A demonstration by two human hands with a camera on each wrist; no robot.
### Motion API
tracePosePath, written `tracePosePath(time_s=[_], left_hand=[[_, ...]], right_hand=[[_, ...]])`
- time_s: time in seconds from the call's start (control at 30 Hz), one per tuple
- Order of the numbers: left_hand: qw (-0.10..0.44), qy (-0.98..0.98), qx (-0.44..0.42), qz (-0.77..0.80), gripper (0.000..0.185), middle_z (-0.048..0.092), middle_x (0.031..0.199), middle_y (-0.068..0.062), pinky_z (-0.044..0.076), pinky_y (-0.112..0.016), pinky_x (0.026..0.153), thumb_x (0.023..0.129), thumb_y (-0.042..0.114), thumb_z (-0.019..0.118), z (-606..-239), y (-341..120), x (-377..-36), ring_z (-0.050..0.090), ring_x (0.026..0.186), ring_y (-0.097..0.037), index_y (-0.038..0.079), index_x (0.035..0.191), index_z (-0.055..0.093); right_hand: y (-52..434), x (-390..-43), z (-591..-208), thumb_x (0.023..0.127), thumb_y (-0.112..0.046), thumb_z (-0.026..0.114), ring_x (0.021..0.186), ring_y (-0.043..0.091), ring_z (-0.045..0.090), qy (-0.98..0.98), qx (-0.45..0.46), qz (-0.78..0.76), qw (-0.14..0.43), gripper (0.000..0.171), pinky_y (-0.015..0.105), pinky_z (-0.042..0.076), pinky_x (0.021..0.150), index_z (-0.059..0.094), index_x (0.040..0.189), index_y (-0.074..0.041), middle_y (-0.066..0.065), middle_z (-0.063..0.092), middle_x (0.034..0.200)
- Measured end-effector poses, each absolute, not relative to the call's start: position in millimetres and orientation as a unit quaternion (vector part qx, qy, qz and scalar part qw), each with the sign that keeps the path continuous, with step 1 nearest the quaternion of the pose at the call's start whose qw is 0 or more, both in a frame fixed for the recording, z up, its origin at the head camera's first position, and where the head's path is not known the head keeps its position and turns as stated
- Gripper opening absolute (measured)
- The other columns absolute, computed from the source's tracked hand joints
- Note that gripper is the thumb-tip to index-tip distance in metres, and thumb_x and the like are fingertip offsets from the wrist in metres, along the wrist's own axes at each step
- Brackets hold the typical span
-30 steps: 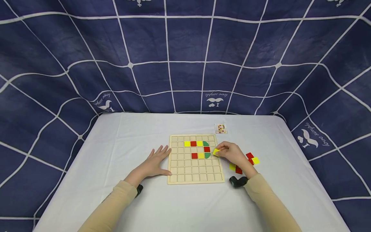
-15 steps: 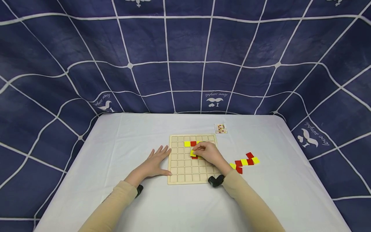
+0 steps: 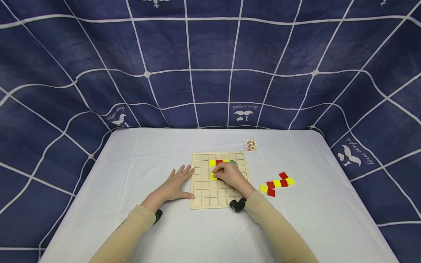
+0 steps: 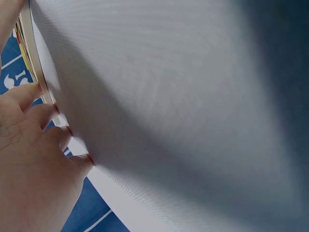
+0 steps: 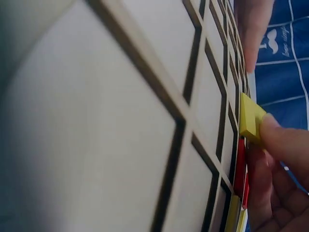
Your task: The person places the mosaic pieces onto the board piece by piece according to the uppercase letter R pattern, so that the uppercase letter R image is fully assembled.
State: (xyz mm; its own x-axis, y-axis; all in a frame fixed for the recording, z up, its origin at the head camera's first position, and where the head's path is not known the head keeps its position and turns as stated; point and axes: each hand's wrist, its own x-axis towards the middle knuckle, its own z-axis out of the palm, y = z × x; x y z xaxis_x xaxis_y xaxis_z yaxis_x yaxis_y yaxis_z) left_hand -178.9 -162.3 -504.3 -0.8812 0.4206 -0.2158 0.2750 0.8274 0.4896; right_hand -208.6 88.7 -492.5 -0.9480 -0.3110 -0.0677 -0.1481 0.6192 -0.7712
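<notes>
A light wooden grid board (image 3: 205, 201) lies on the white cloth. My left hand (image 3: 174, 185) rests at its left edge with the fingers spread; the left wrist view shows fingertips (image 4: 36, 89) along that edge. My right hand (image 3: 231, 176) pinches a square yellow tile (image 5: 251, 118) between thumb and finger. In the right wrist view the tile is tilted at the grid, just past a red tile (image 5: 240, 166). On the board's upper row sit a yellow tile (image 3: 212, 163), a red tile (image 3: 219, 162) and a green rounded piece (image 3: 233, 162). My right hand hides other placed tiles.
Right of the board lie several loose tiles, among them a yellow tile (image 3: 264, 188) and a red tile (image 3: 283, 176). A small card with a printed coloured grid (image 3: 250, 145) is behind the board's right corner. A dark blue checked curtain (image 3: 210, 87) surrounds the table.
My right hand has carried the yellow tile left from the board's right edge, across the placed tiles, then down to the lower tile row's left end. My left hand stays put.
</notes>
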Motion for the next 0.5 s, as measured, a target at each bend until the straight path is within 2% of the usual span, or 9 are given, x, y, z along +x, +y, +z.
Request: tracePosePath(time_s=[0.5], left_hand=[[0.164, 0.944, 0.18, 0.222, 0.115, 0.017, 0.165, -0.012, 0.003, -0.058, 0.123, 0.065, 0.059, 0.082, -503.9, -160.7, -179.5, 0.005, 0.154, -0.034, 0.01, 0.155, 0.03]], right_hand=[[81.1, -208.4, -490.2, 0.086, -0.007, 0.075, 0.073, 0.008, 0.056, 0.922, -0.162, -0.343, 0.072, 0.005, 0.02, 0.05, 0.067, 0.076, 0.088, -0.01, -0.001, 0.065, 0.084]])
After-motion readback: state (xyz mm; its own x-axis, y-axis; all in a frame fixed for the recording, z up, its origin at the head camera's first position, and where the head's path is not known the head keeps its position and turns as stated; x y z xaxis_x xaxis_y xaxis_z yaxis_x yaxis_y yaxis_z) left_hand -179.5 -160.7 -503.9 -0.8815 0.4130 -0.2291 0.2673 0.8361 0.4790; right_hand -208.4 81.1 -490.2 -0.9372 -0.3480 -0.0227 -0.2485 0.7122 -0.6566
